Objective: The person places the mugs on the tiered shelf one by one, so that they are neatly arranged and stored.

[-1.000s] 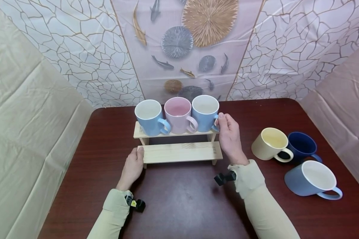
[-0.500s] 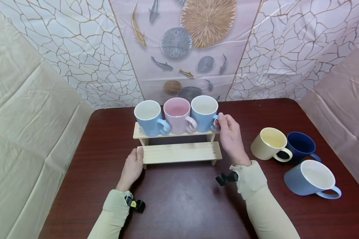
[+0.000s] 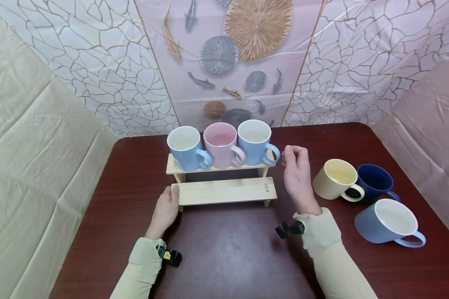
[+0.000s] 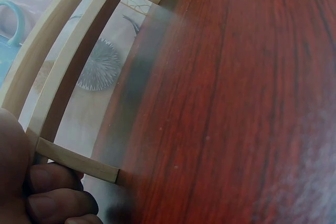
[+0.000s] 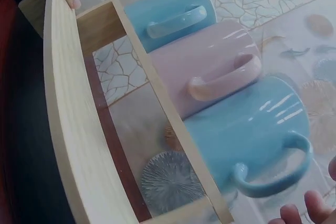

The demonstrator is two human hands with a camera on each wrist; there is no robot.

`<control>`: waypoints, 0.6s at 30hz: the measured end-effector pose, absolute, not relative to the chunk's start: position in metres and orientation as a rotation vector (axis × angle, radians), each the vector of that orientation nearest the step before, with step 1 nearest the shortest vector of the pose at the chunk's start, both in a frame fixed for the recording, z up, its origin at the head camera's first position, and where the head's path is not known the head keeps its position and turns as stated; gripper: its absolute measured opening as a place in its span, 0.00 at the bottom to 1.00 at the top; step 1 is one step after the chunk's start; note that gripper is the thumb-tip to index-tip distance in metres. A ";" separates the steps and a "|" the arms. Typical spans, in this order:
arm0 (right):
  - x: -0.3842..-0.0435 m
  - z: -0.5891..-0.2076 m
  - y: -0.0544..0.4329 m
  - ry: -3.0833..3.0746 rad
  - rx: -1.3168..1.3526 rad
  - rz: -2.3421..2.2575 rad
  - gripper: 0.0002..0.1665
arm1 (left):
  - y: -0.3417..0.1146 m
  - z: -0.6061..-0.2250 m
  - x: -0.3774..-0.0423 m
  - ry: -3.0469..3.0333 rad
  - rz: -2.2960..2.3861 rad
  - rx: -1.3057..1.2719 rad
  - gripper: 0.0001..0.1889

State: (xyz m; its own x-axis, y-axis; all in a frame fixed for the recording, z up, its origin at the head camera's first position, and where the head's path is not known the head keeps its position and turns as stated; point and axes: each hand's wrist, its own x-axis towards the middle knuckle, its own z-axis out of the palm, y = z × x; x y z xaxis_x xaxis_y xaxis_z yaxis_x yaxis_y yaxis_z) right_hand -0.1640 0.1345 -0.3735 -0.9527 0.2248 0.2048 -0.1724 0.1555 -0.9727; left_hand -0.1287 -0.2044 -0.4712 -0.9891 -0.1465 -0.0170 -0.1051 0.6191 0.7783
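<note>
While the left hand [image 3: 165, 209] grips a two-tier pale wooden rack's [image 3: 224, 192] left end, the right hand [image 3: 297, 178], its grip loosely curled and empty, hangs just beside the rightmost light-blue ceramic mug [image 3: 252, 148] up top. Settling that mug seems the step; next calls for clearing its handle [image 3: 278, 154] without knocking the pale-yellow ceramic mug [image 3: 326, 185] nearby.
</note>
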 end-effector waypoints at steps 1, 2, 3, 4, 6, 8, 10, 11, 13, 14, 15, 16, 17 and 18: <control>-0.162 -0.373 0.137 -2.144 -0.060 1.855 0.18 | -0.204 -0.471 -0.129 -2.784 -1.333 0.215 0.27; -0.160 -0.373 0.140 -2.153 -0.066 1.845 0.18 | -0.204 -0.471 -0.129 -2.785 -1.337 0.215 0.27; -0.157 -0.371 0.142 -2.164 -0.073 1.830 0.18 | -0.204 -0.471 -0.129 -2.785 -1.335 0.214 0.27; -0.154 -0.370 0.145 -2.173 -0.077 1.817 0.18 | -0.204 -0.471 -0.128 -2.782 -1.335 0.213 0.27; -0.149 -0.368 0.150 -2.174 -0.086 1.806 0.17 | -0.204 -0.471 -0.128 -2.782 -1.337 0.210 0.27; -0.144 -0.366 0.157 -2.176 -0.097 1.789 0.16 | -0.204 -0.471 -0.128 -2.784 -1.339 0.209 0.28; -0.139 -0.364 0.164 -2.183 -0.108 1.770 0.15 | -0.204 -0.471 -0.127 -2.784 -1.336 0.207 0.29; -0.137 -0.364 0.167 -2.191 -0.115 1.755 0.15 | -0.204 -0.471 -0.127 -2.784 -1.336 0.206 0.29; -0.132 -0.363 0.174 -2.219 -0.135 1.716 0.16 | -0.203 -0.471 -0.127 -2.784 -1.337 0.208 0.29; -0.130 -0.363 0.178 -2.224 -0.142 1.703 0.16 | -0.203 -0.471 -0.127 -2.785 -1.334 0.209 0.29; -0.128 -0.363 0.182 -2.228 -0.154 1.687 0.16 | -0.203 -0.471 -0.127 -2.784 -1.331 0.209 0.29; -0.126 -0.363 0.185 -2.225 -0.164 1.678 0.16 | -0.203 -0.471 -0.128 -2.784 -1.332 0.209 0.29; -0.124 -0.363 0.189 -2.214 -0.175 1.674 0.15 | -0.203 -0.471 -0.128 -2.785 -1.331 0.210 0.29; -0.121 -0.363 0.192 -2.192 -0.179 1.672 0.13 | -0.203 -0.471 -0.128 -2.786 -1.332 0.210 0.29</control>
